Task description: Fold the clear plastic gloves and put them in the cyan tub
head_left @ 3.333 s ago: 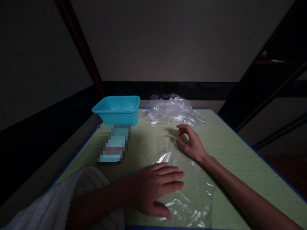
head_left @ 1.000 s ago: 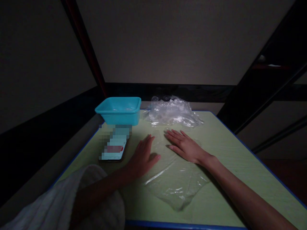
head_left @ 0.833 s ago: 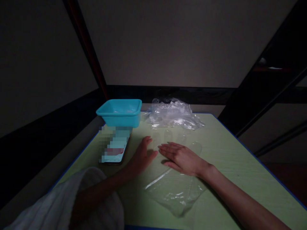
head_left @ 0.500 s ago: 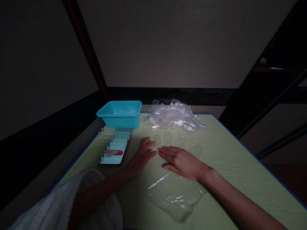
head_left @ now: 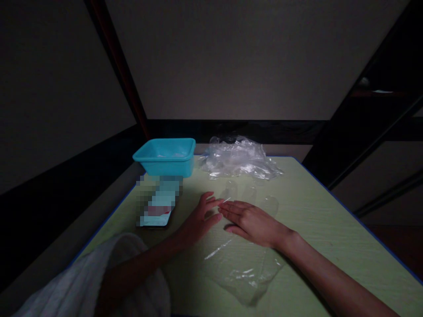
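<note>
A clear plastic glove point(head_left: 243, 268) lies flat on the green table point(head_left: 317, 220), its fingers pointing away from me. My right hand point(head_left: 251, 222) rests flat and open on the glove's upper part, fingers stretched to the left. My left hand point(head_left: 201, 215) sits just left of it, fingertips pinching a thin edge of the glove by the right fingertips. A white sleeve covers my left forearm.
A turquoise plastic tub point(head_left: 165, 156) stands at the table's far left. A heap of clear plastic gloves point(head_left: 238, 158) lies beside it at the far edge. A phone point(head_left: 158, 207) with a lit screen lies left of my hands. The room is dim.
My right hand slid left and nearer across the glove. My left hand moved from flat on the table to a pinch on the glove's edge beside the right fingertips.
</note>
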